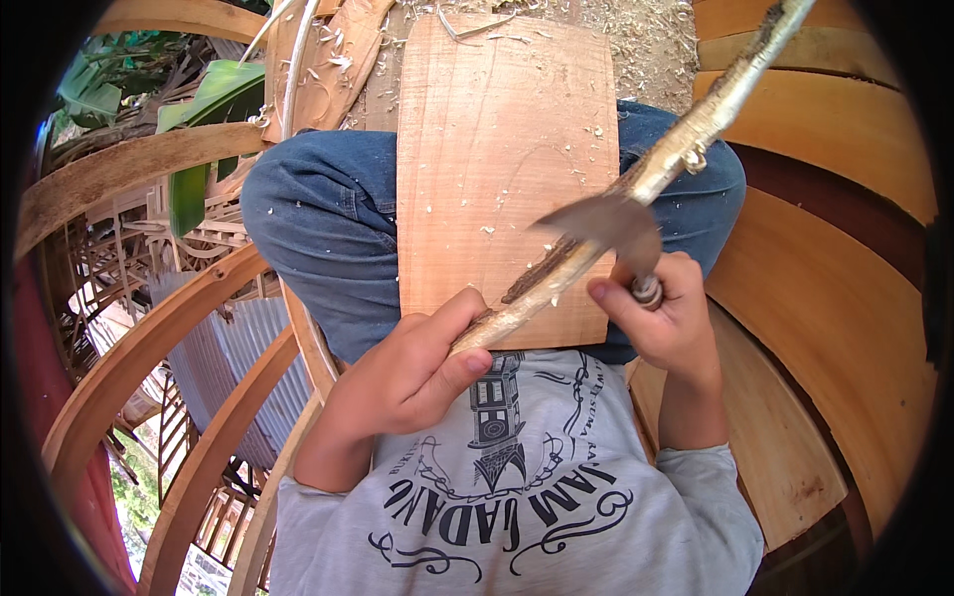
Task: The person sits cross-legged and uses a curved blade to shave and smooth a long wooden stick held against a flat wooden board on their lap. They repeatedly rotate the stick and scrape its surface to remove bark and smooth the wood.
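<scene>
My left hand (407, 372) is clenched on the stick's (636, 184) near end; it runs toward 1 o'clock over the board (497, 149). Right hand (661, 318) fisted on the knife (611, 223). A slip could cut my left thumb.

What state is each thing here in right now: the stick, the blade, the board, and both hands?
Stick: partly stripped, pale wood bare, a strip of dark bark left near the blade.
Blade: laid against the stick, edge on the wood.
Board: lying flat across the lap, dotted with shavings.
Left hand: closed around the stick's near end.
Right hand: closed around the blade's handle.
Jeans: sprinkled with wood chips.
</scene>
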Action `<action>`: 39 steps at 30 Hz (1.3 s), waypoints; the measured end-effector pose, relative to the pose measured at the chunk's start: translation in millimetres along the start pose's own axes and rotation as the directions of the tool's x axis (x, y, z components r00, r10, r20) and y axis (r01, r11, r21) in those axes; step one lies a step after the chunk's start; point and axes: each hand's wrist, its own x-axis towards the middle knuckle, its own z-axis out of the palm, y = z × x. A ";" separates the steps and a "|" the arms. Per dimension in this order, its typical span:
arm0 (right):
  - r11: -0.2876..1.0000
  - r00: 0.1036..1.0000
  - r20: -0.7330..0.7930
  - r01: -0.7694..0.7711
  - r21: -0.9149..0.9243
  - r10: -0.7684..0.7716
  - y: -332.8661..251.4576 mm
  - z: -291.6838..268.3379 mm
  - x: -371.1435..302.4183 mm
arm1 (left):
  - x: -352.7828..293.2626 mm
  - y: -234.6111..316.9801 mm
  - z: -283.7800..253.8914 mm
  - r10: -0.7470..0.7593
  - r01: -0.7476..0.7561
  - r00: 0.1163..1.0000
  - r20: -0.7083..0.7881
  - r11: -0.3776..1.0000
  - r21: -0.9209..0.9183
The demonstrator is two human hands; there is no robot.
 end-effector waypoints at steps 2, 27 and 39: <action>0.996 0.990 -0.107 -0.086 0.038 0.090 3.5 -2.3 2.8 | -2.1 1.2 -2.1 -0.034 0.034 0.999 0.011 0.999 -0.020; 0.999 0.994 0.108 -0.013 -0.051 0.018 3.6 6.1 3.3 | -8.0 -11.0 -0.6 -0.058 0.055 0.998 -0.015 0.988 -0.145; 0.997 0.998 0.010 -0.056 0.051 0.056 10.9 11.5 4.1 | -6.2 -7.7 2.8 -0.074 0.077 0.997 0.034 0.993 -0.094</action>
